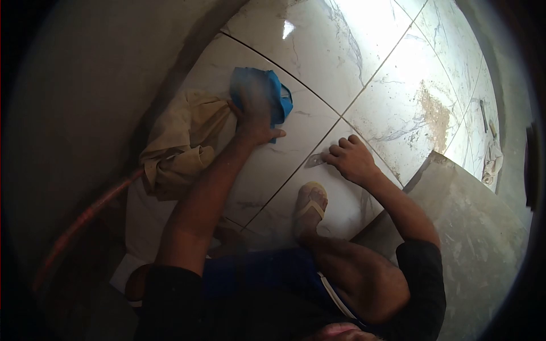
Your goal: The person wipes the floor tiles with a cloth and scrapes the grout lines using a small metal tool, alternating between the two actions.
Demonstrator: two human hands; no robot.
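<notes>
My left hand (pixel 254 116) reaches onto a crumpled blue bag or cloth (pixel 278 96) on the tiles. Its thumb sticks out to the side, while the other fingers are smeared by motion over the blue material. My right hand (pixel 351 159) is closed, its curled fingers pinching a small flat metal blade (pixel 314 161) with a hole in it. The blade lies close over the floor near a tile joint. Beside my left forearm is a heap of beige cloth (pixel 185 136).
White marbled floor tiles (pixel 296 187) with dark joints spread ahead. Sandy dirt (pixel 435 113) lies at the right, with a thin dark tool (pixel 483 116) near the far wall. A grey concrete slab (pixel 460 210) borders my right. My sandalled foot (pixel 313 202) rests below the blade.
</notes>
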